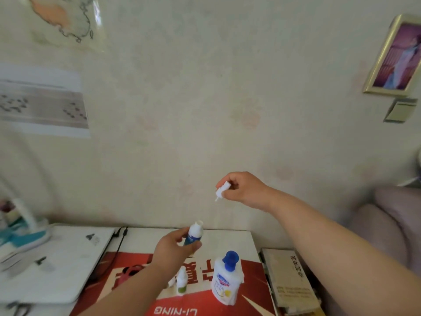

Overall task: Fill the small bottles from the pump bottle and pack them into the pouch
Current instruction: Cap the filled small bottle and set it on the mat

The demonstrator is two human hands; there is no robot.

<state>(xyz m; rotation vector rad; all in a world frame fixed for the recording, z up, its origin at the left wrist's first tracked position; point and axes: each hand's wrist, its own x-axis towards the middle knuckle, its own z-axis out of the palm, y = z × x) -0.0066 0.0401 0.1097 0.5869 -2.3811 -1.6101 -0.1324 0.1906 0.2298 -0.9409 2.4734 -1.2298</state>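
Note:
My left hand (pixel 171 248) grips a small white bottle with a blue label (pixel 194 233), held above the table with its neck uncovered. Higher up and to the right, my right hand (pixel 241 189) pinches that bottle's white spray cap (pixel 221 190), its thin tube pointing down. The white pump bottle with a blue pump head (pixel 225 278) stands on the red sheet. A second small bottle with a green label (pixel 181 284) stands left of it, with a small white cap (pixel 172 282) beside it. A pink pouch-like thing (pixel 128 272) lies behind my left forearm, mostly hidden.
A red and white printed sheet (pixel 255 299) covers the table. A closed white laptop (pixel 68 265) with a black cable (pixel 118 245) lies at left. Books (pixel 289 283) are stacked at right. A wall rises right behind the table; a sofa stands at far right.

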